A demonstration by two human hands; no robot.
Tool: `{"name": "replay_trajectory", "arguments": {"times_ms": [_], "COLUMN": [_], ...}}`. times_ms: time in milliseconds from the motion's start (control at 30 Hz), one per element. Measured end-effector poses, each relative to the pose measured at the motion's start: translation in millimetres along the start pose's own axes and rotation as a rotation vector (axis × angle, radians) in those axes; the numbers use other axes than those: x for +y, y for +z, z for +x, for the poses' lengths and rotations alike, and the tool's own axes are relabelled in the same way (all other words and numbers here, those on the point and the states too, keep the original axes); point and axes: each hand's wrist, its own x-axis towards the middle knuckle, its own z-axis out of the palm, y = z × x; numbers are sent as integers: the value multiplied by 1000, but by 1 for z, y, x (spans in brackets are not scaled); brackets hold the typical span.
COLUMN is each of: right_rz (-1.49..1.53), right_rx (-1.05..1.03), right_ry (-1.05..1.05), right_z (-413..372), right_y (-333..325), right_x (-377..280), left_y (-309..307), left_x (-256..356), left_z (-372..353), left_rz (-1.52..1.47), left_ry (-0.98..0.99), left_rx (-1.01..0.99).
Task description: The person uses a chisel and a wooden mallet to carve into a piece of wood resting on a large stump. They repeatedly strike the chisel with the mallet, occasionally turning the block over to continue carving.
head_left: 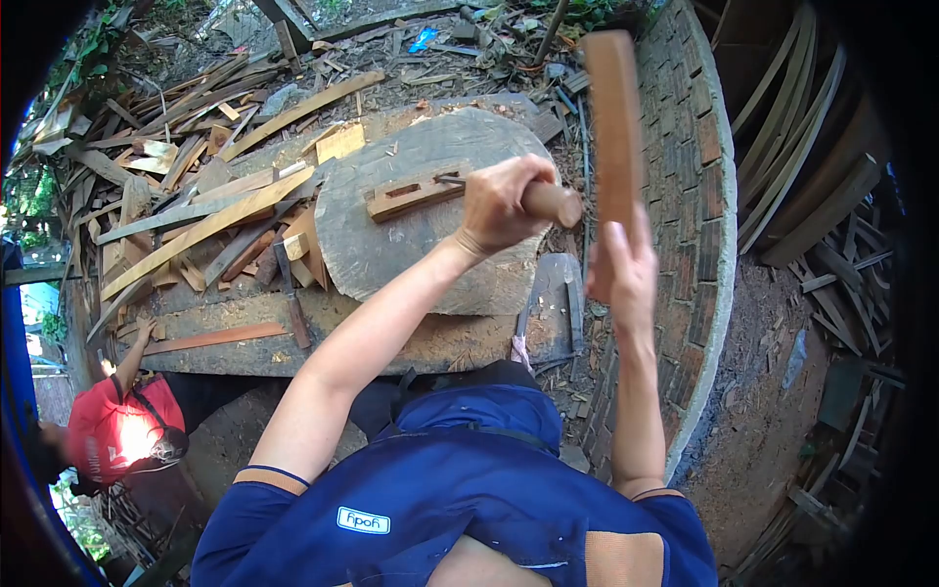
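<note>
My left hand (506, 203) is closed around the wooden handle of a chisel (554, 204). The chisel's dark blade (451, 180) points left and meets a wooden block (396, 202) with slots cut in its top. That block lies on a large round wooden slab (367, 256). My right hand (624, 266) grips the lower end of a thick, flat length of wood (614, 122), raised upright to the right of the chisel handle and apart from it. The wood and this hand are slightly blurred.
Scrap boards and offcuts (186, 210) are heaped on the left. A brick wall (685, 215) curves along the right. Tools (546, 308) lie near the slab's lower right. A person in a red top (122, 426) reaches toward a board (220, 337) at lower left.
</note>
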Motion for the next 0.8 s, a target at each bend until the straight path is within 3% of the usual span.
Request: {"name": "replay_trajectory", "arguments": {"times_ms": [133,200,233,300,400,433,500,567,633,700,767,800], "right_rz": [108,-268,-432,-478,-102,-100,-470,-430,-297,-193,-194,-237], "right_rx": [104,46,-166,-134,86,82,-149,-170,-122,-91,-91,-92], "right_ry": [-227,-390,-303,-354,-355,-352,-301,-329,-293,-175,-8,84], "right_z": [-29,-36,-34,-33,-46,-44,-30,-24,-26,-15,-4,0], "right_y": [-11,-2,-5,-3,6,10,17,19,27,32,34,34], "right_x": [-22,-18,-30,-31,-28,-25,-23,-11,-1,24,41,56], "left_y": [-15,-17,-17,-22,-32,-33,-33,-36,-53,-73,-101,-115], "left_x": [-5,-7,-8,-9,-5,-11,-19,-22,-26,-32,-44,-44], "left_z": [13,19,20,25,28,25,26,35,36,46,56,60], "left_rz": [-30,-62,-88,-36,-90,-86,-162,-215,-286,-343,-607,-633], "left_ry": [-101,-137,-188,-224,-266,-270,-260,-222,-371,-533,-554,-580], "left_rx": [-26,-11,11,11,8,8,19,96,258,532,854,907]}}
